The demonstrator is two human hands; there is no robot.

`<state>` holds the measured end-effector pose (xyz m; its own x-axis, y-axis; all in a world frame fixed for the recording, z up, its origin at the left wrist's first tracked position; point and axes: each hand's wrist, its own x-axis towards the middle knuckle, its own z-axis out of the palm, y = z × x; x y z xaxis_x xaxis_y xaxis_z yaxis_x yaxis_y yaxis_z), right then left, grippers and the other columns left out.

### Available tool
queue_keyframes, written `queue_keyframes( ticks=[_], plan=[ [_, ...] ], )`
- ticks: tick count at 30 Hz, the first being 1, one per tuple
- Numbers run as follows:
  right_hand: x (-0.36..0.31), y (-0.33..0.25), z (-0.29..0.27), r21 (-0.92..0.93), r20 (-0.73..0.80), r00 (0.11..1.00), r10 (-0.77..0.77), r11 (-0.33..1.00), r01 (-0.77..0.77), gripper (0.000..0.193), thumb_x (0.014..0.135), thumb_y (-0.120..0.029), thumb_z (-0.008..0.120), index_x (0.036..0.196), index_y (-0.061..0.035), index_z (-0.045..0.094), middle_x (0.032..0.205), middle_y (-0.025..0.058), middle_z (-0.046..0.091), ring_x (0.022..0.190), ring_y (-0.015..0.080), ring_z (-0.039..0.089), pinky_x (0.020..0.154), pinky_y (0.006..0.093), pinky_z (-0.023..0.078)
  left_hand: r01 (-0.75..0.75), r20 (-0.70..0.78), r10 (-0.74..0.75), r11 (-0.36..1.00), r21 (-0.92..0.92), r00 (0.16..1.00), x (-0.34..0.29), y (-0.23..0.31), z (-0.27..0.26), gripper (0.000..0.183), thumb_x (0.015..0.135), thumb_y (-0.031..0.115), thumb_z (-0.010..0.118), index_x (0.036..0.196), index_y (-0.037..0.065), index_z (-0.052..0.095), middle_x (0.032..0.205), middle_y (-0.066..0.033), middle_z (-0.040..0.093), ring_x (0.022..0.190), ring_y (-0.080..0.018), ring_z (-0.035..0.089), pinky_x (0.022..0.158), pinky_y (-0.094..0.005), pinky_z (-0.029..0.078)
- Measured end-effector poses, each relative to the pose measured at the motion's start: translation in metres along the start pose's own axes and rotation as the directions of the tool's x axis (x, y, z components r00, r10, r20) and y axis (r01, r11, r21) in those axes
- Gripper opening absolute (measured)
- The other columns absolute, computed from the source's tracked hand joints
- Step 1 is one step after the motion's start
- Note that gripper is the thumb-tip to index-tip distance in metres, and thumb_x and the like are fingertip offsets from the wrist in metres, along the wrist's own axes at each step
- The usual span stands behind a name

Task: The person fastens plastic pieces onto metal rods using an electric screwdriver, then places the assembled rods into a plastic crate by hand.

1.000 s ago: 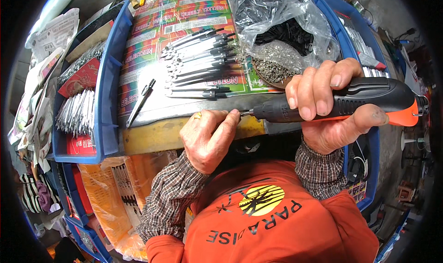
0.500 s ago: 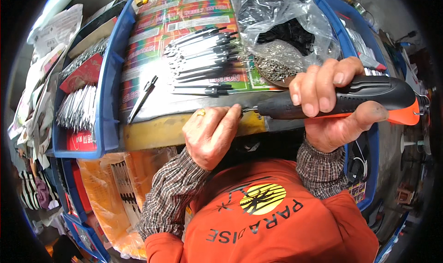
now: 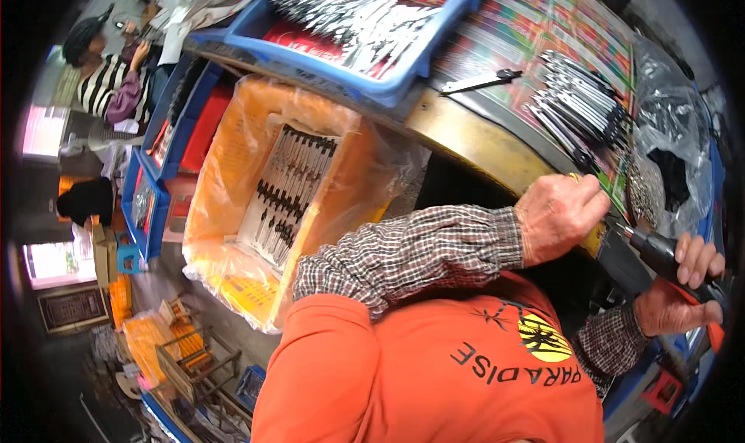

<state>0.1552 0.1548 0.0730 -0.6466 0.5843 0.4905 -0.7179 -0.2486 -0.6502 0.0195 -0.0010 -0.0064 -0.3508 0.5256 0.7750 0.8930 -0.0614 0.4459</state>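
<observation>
My right hand [image 3: 683, 295] is wrapped round a black and orange electric screwdriver [image 3: 656, 253]. Its tip points at my left hand [image 3: 560, 216], which is closed at the front edge of the workbench [image 3: 473, 136]. What the left fingers pinch, if anything, is hidden behind them. Beyond that hand lies a pile of slim silver-and-black pieces [image 3: 582, 105], hinged-looking like drawing compasses. One similar piece [image 3: 483, 80] lies apart, to the left of the pile. Small metal screws [image 3: 642, 191] are heaped near the screwdriver, beside black parts [image 3: 669, 175] in a clear plastic bag [image 3: 663, 93].
A blue tray [image 3: 318, 70] full of silver pieces stands on the bench at the left. Below it, a plastic-lined orange crate [image 3: 225, 156] holds rows of silver-and-black pieces [image 3: 291, 194]. Blue bins [image 3: 174, 121] stand beside the crate. Farther left is a person in a striped top [image 3: 116, 93].
The view has swung left, so the bench and both hands now appear farther right and the orange crate shows fully. My right hand still grips the screwdriver, its tip by my closed left hand.
</observation>
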Motion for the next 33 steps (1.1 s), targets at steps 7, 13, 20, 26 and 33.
queue_keyframes(
  ticks=[7,13,20,26,33],
  plan=[
    [-0.001,0.000,0.004,-0.057,0.004,1.000,-0.028,0.998,0.028,0.048,0.063,-0.035,0.075,0.080,-0.0099,0.039,0.065,-0.0025,0.035,0.062,0.0103,0.037,0.068,0.0254,0.031,0.314,0.071,-0.309,0.880,-0.358,0.948,-0.007,0.015,-0.014,0.018,0.071,0.002,0.059,0.086,0.000,0.050,0.075,-0.0142,0.052,0.069,-0.0318,0.055,0.057,-0.0398,0.044],
    [-0.005,0.008,0.010,-0.093,0.031,0.999,-0.041,0.995,0.044,0.048,0.064,-0.039,0.075,0.084,-0.0083,0.043,0.065,-0.0023,0.036,0.062,0.0099,0.038,0.067,0.0250,0.031,0.530,0.191,-0.518,0.656,-0.537,0.834,-0.013,0.019,-0.026,0.014,0.074,-0.003,0.053,0.088,-0.005,0.052,0.065,-0.0136,0.055,0.058,-0.0237,0.057,0.052,-0.0323,0.044],
    [-0.007,0.012,0.014,-0.154,0.106,0.994,-0.031,0.987,0.048,0.047,0.068,-0.045,0.070,0.085,-0.0083,0.046,0.066,-0.0031,0.038,0.060,0.0088,0.039,0.065,0.0253,0.032,0.741,0.409,-0.685,0.290,-0.606,0.603,-0.023,0.028,-0.035,0.014,0.080,0.000,0.052,0.092,-0.006,0.054,0.064,-0.0030,0.055,0.052,-0.0063,0.052,0.047,-0.0212,0.044],
    [-0.005,0.030,0.035,-0.218,0.233,0.971,-0.056,0.970,0.108,0.059,0.070,-0.062,0.058,0.093,-0.0086,0.044,0.065,-0.0023,0.043,0.056,0.0101,0.044,0.058,0.0279,0.038,0.810,0.528,-0.712,0.100,-0.577,0.464,-0.030,0.031,-0.045,0.020,0.084,0.000,0.051,0.103,-0.007,0.052,0.077,-0.0036,0.056,0.062,-0.0059,0.051,0.054,-0.0195,0.043],
    [-0.003,0.032,0.037,-0.175,0.342,0.937,-0.075,0.974,0.142,0.060,0.069,-0.060,0.061,0.091,-0.0074,0.043,0.065,-0.0008,0.045,0.054,0.0115,0.046,0.057,0.0287,0.039,0.731,0.661,-0.688,-0.280,-0.622,0.299,-0.029,0.037,-0.040,0.012,0.085,0.001,0.051,0.095,-0.004,0.053,0.070,-0.0045,0.054,0.057,-0.0064,0.050,0.046,-0.0168,0.038]
  ],
)
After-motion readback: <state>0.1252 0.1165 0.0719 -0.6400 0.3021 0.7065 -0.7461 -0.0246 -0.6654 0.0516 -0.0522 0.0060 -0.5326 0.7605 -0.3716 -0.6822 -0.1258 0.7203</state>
